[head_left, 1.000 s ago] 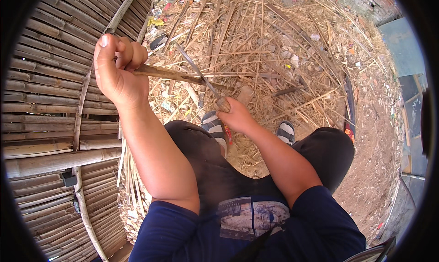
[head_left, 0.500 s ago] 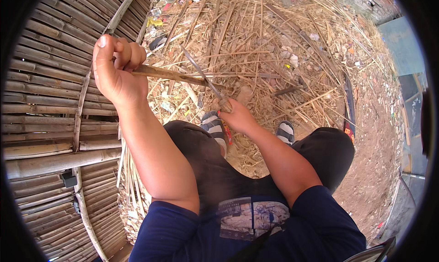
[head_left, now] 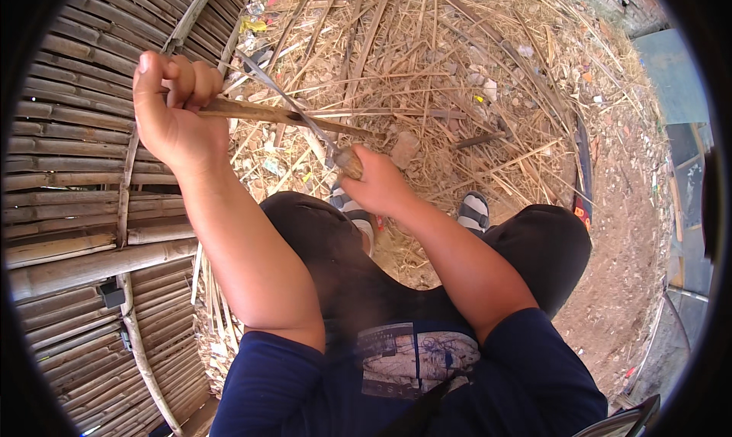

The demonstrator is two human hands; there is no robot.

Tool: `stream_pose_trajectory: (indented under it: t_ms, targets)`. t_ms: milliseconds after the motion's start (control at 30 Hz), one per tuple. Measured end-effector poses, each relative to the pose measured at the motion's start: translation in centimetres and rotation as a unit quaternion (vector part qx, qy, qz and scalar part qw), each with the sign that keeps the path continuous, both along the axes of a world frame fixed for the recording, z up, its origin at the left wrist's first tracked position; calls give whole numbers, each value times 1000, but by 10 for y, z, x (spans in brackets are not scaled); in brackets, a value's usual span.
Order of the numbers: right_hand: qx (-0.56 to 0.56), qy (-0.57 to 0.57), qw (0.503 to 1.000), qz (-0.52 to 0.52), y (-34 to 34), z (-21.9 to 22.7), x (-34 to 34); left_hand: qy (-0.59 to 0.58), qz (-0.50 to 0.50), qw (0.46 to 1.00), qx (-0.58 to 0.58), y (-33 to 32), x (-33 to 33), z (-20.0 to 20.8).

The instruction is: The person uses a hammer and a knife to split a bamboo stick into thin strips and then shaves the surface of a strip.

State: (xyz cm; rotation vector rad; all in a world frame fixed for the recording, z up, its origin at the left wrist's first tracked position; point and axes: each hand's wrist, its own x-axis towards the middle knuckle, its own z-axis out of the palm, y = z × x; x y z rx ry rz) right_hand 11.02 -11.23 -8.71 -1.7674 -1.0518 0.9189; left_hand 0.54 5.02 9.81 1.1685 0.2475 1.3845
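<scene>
A long brown strip of bamboo (head_left: 252,112) slants down to the right from my left hand (head_left: 175,113), whose fingers are curled round its upper end. My right hand (head_left: 377,182) grips a knife (head_left: 345,161) by its wooden handle. The thin metal blade points up and to the left. It crosses the bamboo strip around the strip's middle; whether the edge bites into it I cannot tell. The strip's lower tip lies over the straw-covered ground, past the blade.
At the left stands a wall of bamboo slats (head_left: 69,163). Dry straw and split sticks (head_left: 427,79) litter the ground ahead. Between my sandalled feet is a reddish stone (head_left: 404,149) further out. A long dark strip (head_left: 583,170) lies at right, and a blue-grey panel (head_left: 675,75) stands beyond.
Both hands have shifted up and to the left. The knife has moved along the bamboo strip toward my left hand, and more of its handle now shows.
</scene>
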Motion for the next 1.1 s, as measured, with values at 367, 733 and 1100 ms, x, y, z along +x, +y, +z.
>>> stream_pose_trajectory:
  t_ms: [367,733,1100]
  targets:
    - [-36,30,997,-55,-14,-37,8,-15,-15,1000,12,5,2,-1]
    - [-96,-24,988,-121,-24,-109,4,-10,10,1000,-6,1,0,2]
    - [32,-28,999,-6,-3,-20,-9,14,145,989,-15,-5,13,2]
